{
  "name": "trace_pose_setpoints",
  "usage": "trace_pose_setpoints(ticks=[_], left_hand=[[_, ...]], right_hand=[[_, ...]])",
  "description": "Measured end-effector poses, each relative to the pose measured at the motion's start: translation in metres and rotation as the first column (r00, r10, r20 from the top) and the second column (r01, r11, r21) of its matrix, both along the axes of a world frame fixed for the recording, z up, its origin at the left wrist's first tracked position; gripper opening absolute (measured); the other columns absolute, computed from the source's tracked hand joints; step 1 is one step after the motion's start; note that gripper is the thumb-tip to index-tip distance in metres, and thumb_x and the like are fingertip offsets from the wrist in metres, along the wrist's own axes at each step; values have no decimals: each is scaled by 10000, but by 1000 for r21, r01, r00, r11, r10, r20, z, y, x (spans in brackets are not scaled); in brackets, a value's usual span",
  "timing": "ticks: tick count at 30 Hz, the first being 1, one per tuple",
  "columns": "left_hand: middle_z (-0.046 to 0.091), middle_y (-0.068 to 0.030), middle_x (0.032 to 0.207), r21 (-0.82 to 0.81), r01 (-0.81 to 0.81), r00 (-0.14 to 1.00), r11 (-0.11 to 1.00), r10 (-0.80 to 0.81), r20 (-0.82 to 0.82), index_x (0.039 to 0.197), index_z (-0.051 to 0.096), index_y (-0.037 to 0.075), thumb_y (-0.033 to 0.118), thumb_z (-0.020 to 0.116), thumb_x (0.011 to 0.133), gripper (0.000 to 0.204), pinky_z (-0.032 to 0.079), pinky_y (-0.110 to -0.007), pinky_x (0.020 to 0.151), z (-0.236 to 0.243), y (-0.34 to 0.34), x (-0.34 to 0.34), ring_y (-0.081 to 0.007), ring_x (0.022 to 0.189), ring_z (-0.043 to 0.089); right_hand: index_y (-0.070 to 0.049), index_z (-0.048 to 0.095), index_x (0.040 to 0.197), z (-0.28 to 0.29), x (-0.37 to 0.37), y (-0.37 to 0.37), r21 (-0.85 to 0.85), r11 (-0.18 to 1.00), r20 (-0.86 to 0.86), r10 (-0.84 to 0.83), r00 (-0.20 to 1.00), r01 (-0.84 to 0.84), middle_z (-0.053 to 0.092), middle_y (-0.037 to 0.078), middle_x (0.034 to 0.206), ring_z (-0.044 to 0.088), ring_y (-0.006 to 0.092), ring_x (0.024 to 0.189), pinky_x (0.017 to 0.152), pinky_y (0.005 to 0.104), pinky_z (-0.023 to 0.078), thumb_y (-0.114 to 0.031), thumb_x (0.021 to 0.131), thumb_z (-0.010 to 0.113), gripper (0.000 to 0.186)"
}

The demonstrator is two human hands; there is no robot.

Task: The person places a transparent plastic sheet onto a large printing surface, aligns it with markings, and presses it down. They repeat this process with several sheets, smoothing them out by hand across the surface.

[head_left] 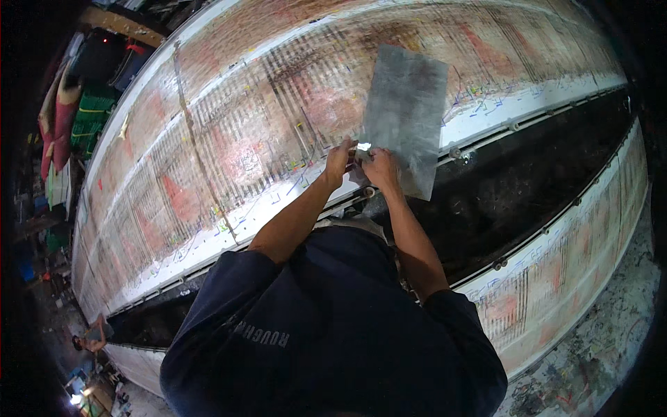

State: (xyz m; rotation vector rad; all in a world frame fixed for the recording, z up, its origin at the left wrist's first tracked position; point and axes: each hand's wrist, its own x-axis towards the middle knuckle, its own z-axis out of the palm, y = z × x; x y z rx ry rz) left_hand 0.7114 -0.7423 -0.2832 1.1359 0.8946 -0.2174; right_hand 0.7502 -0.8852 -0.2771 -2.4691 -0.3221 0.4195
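Long table (229, 139), stained red and brown, white border (274, 206) flecked with colour; grey rectangular sheet (406, 104) across its edge

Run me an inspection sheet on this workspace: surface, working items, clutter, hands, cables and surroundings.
Surface: long table, stained and striped, with a white border bearing small coloured marks; dark gap alongside.
Working items: grey rectangular sheet, overlapping border and gap in view; small bright piece, kind unclear.
Clutter: green stack and reddish rolls at far left.
Hands: left hand and right hand close together by the sheet's left edge; exact grip unclear.
Cables: nothing seen.
Surroundings: another person and a bright lamp lower left; stained floor lower right.
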Motion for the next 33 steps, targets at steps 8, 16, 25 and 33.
trace_pose_setpoints(ticks=[8, 16, 25, 33], left_hand=[[570, -64, 1051, -222, 100, 995, 970, -92, 47, 1377, 587, 116, 693, 335, 996, 736, 408, -395, 949, 0, 15, -12, -213, 987, 524], [566, -76, 1090, -214, 123, 992, 969, -123, 16, 1387, 578, 117, 688, 340, 997, 731, 406, -405, 960, 14, 12, -7, -225, 1010, 509], [576, -96, 1104, -203, 137, 990, 969, -139, 8, 1369, 591, 114, 681, 354, 997, 718, 407, -419, 964, 20, 12, -6, -234, 1041, 524], [536, -115, 1158, -211, 161, 986, 964, -165, 1, 1374, 576, 109, 661, 375, 1002, 696, 390, -432, 1017, 17, 12, -6, -260, 1112, 500]], right_hand=[[-64, 653, 1018, 7, 9, 21, -34, 986, -200, -164, 966, 160, 702, 169, 1047, 664, 374, 1010, 829, 465, 516, -262, 723, 814, 390], [-71, 691, 931, -17, 18, 20, 3, 969, -204, -239, 949, 245, 720, 159, 916, 696, 345, 911, 784, 434, 527, -284, 695, 822, 344], [-76, 716, 849, -20, 26, 15, -16, 961, -249, -270, 930, 275, 722, 124, 823, 703, 323, 808, 719, 439, 515, -264, 706, 759, 240], [-14, 681, 734, -22, 26, 13, 72, 986, -224, -132, 966, 151, 647, 187, 694, 641, 339, 654, 630, 440, 479, -209, 745, 670, 196]])
